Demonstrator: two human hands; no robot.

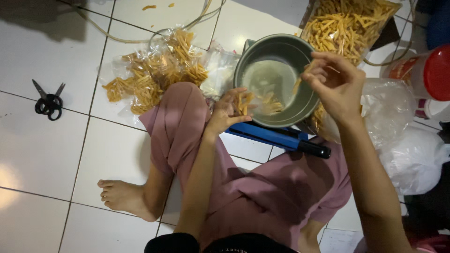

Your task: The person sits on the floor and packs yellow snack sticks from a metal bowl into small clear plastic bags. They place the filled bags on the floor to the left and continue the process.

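Our left hand [229, 110] holds a small clear bag [262, 104] of snack sticks at the grey bowl's [286, 51] six o'clock rim. Our right hand [335, 82], at three o'clock, has its fingers pinched on a few sticks. We judge it best to keep the bag's mouth wide and drop gently.

Clear snack-stick bags [154, 75] left of bowl; large open bag [349, 23] top right; red-lidded labelled jar [424, 72] right.

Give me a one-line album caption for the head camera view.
Seated on white tiles, left hand and right hand handle fried snack sticks over a metal bowl.
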